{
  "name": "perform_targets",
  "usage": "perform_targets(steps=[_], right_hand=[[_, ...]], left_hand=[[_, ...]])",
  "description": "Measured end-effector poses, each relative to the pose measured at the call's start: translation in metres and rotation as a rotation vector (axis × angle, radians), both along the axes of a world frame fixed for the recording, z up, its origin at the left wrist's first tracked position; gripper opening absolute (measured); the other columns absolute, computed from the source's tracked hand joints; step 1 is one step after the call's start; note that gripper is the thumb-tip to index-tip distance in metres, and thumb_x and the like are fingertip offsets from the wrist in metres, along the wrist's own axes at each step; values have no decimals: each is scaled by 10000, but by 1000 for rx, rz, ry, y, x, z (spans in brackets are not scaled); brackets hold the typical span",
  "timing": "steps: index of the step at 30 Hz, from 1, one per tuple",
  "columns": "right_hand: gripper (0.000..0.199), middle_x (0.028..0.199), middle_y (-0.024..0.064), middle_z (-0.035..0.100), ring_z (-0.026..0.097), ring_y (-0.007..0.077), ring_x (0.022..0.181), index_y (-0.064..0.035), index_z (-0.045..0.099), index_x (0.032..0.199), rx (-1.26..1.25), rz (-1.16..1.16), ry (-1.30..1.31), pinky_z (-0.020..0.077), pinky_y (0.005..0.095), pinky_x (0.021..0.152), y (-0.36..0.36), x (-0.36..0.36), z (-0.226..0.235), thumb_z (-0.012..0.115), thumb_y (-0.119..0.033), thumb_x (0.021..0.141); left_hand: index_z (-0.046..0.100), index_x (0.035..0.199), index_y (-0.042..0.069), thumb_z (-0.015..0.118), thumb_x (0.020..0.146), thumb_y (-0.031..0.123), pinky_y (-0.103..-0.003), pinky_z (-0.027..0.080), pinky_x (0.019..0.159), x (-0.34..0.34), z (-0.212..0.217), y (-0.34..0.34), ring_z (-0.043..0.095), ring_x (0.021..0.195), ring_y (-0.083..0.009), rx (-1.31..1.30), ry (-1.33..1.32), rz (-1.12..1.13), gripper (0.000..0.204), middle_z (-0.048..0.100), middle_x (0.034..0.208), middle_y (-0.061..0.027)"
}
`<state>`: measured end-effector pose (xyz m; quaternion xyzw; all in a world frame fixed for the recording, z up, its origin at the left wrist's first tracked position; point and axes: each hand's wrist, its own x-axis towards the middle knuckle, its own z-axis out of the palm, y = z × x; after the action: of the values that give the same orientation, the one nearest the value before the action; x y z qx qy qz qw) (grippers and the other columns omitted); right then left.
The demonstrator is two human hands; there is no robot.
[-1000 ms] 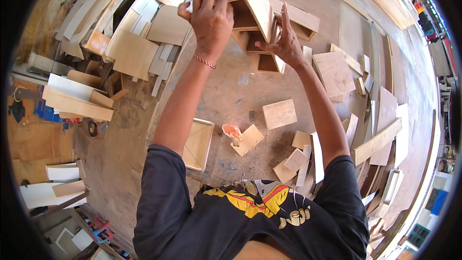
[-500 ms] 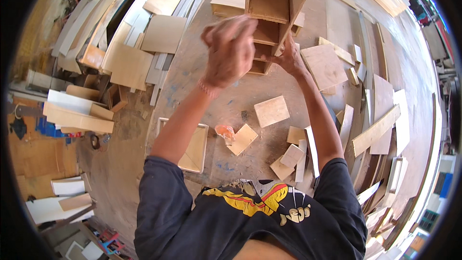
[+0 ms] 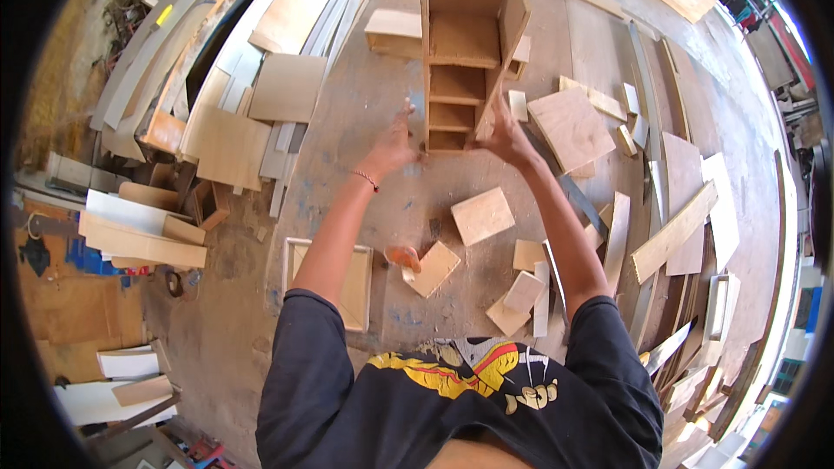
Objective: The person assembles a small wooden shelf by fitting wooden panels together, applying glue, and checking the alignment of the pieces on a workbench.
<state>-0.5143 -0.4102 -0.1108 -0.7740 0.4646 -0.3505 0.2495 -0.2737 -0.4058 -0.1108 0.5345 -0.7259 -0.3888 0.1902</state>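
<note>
A narrow wooden shelf unit [image 3: 464, 39] with several open compartments lies at the far middle of the workbench, its open side facing up. My right hand [image 3: 506, 137] grips the near end of its right side panel, thumb at the front edge and fingers along the outer face. To the left of the unit, my left hand [image 3: 391, 146] is open with its fingers stretched forward, a small gap from the left panel. It holds nothing. An orange translucent lump [image 3: 402, 257] rests against a small wooden block [image 3: 434, 269] closer to me.
A rectangular wooden block [image 3: 482, 216] and a shallow framed tray [image 3: 354, 287] lie on the workbench [image 3: 347, 182]. Small offcuts [image 3: 524, 292] sit near my right forearm. A square board [image 3: 572, 130] and several strips cover the right side. Planks and panels [image 3: 287, 88] are stacked left.
My left hand has come down and left from in front of the unit, its fingers now extended. The unit appears lower and further left in view; my right hand stays at its right panel.
</note>
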Motion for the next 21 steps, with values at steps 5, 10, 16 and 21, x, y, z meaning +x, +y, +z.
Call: perform_targets(steps=[5, 10, 16, 21], right_hand=[[1255, 1381, 256, 111, 150, 321, 1291, 53, -126, 1309, 273, 85, -69, 183, 332, 1056, 5, 10, -33, 812, -123, 493], [1201, 1390, 243, 89, 156, 315, 1291, 54, -109, 1313, 239, 80, 94, 185, 316, 1057, -11, 8, -59, 781, -70, 517], [1144, 1399, 222, 84, 151, 306, 1294, 32, -70, 1330, 232, 114, 85, 201, 317, 1052, -19, 8, -69, 752, -44, 537], [1120, 1388, 228, 129, 198, 319, 1277, 21, -65, 1335, 247, 154, 72, 242, 330, 1032, -17, 10, -69, 723, -18, 541]], left_hand=[[101, 1346, 16, 758, 533, 101, -310, 244, 1027, 1, -44, -20, 274, 1234, -265, -22, 18, -72, 1049, 221, 1369, -147], [92, 1347, 6, 766, 520, 118, -307, 225, 1051, -6, -57, -37, 230, 1273, -258, -5, -7, -160, 1073, 182, 1396, -148], [165, 1331, 12, 772, 503, 131, -323, 278, 1022, -5, -75, -43, 309, 1227, -280, -165, -84, -174, 1033, 293, 1342, -159], [200, 1323, 21, 776, 493, 136, -322, 287, 1016, -3, -77, -40, 323, 1217, -287, -74, -17, -141, 1017, 318, 1327, -159]])
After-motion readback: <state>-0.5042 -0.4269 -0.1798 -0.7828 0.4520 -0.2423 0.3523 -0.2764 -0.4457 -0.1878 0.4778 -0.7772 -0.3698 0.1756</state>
